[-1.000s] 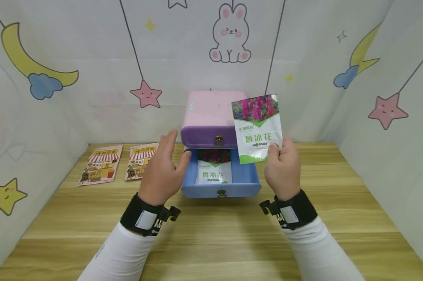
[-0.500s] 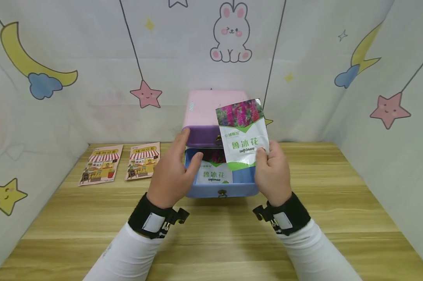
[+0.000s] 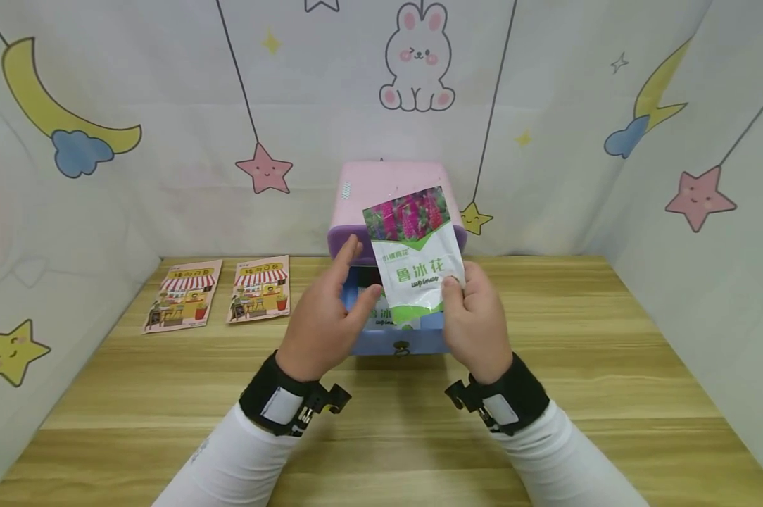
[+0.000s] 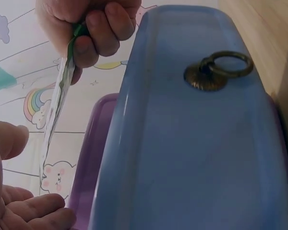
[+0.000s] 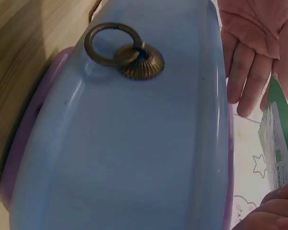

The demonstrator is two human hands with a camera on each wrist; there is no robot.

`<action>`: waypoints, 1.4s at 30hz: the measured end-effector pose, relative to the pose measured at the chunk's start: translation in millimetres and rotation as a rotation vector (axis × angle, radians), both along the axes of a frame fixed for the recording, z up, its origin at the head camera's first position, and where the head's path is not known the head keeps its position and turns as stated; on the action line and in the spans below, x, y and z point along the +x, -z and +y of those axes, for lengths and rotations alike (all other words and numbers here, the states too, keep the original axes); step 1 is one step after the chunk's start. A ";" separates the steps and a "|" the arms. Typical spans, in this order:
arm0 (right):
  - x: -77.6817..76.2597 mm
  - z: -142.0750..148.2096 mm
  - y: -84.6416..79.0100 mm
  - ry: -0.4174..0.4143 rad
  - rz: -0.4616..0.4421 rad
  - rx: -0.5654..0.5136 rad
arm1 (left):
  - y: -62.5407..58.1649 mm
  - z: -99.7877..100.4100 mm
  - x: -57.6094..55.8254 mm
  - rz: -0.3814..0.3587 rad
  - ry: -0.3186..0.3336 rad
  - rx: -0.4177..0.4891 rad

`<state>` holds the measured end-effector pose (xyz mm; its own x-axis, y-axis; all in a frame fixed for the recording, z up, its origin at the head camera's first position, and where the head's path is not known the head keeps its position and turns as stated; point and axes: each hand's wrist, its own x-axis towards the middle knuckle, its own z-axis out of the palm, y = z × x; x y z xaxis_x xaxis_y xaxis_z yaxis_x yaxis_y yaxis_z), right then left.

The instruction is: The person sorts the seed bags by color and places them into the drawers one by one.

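Note:
My right hand [image 3: 479,320] pinches the lower right corner of a seed packet [image 3: 416,257], white and green with pink flowers pictured on top. The packet is held up, tilted, in front of a small pink drawer box [image 3: 388,186]. Close to its left edge is my left hand [image 3: 324,320], thumb and fingers extended and holding nothing. Below, the blue drawer [image 3: 429,343] is pulled out, and a similar packet [image 3: 381,320] lies inside it, partly covered by the held one. Both wrist views show the drawer's front with a brass ring pull [image 5: 113,45].
Two pink seed packets [image 3: 181,296] with a shop picture lie on the wooden table [image 3: 394,436] to the left. The purple upper drawer [image 3: 341,239] is closed. A white cloth [image 3: 331,91] with cartoon prints stands behind and at the sides.
My right hand has carried the packet left and slightly down, from the box's right side to its front. My left hand has moved right, towards the packet, still not gripping anything.

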<state>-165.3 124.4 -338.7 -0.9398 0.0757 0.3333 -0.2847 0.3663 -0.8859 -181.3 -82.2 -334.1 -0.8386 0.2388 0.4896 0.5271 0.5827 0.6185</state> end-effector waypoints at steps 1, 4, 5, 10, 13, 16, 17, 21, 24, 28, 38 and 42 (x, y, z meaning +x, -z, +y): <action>0.5 -1.0 0.3 -0.009 0.002 0.001 | 0.0 0.9 0.3 -0.008 0.009 0.006; 1.6 -3.6 1.1 -0.048 0.010 0.001 | 0.8 3.4 0.9 -0.031 0.044 0.032; 1.9 -4.2 1.3 -0.057 0.013 0.003 | 1.1 4.3 1.3 -0.038 0.053 0.042; 3.5 -7.6 2.2 -0.102 0.007 0.008 | 2.0 7.9 3.3 -0.071 0.094 0.095; 4.1 -9.0 2.6 -0.122 -0.004 0.017 | 3.0 9.0 3.7 -0.074 0.093 0.121; 4.8 -9.6 2.9 -0.136 -0.013 0.038 | 4.1 9.4 3.9 -0.073 0.076 0.146; 5.0 -9.6 2.9 -0.144 -0.020 0.050 | 4.4 9.5 3.9 -0.073 0.067 0.152; 6.0 -9.9 2.3 -0.186 -0.046 0.083 | 4.3 9.7 4.5 -0.059 0.024 0.154; 6.4 -10.1 1.8 -0.216 -0.056 0.098 | 3.5 9.3 5.3 -0.035 -0.016 0.136; 7.2 -9.8 1.0 -0.244 -0.059 0.116 | 2.1 8.8 6.2 -0.012 -0.055 0.117; 5.1 -6.9 1.7 -0.224 -0.049 0.166 | 1.4 4.8 5.0 -0.027 -0.041 0.145; 4.3 -5.6 1.0 -0.211 -0.049 0.179 | 0.8 3.4 4.9 -0.031 -0.034 0.163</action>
<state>-161.1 118.7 -339.7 -0.9437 -0.1796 0.2778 -0.3301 0.4553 -0.8269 -176.3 -78.8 -334.9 -0.8600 0.1294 0.4935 0.4880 0.4910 0.7217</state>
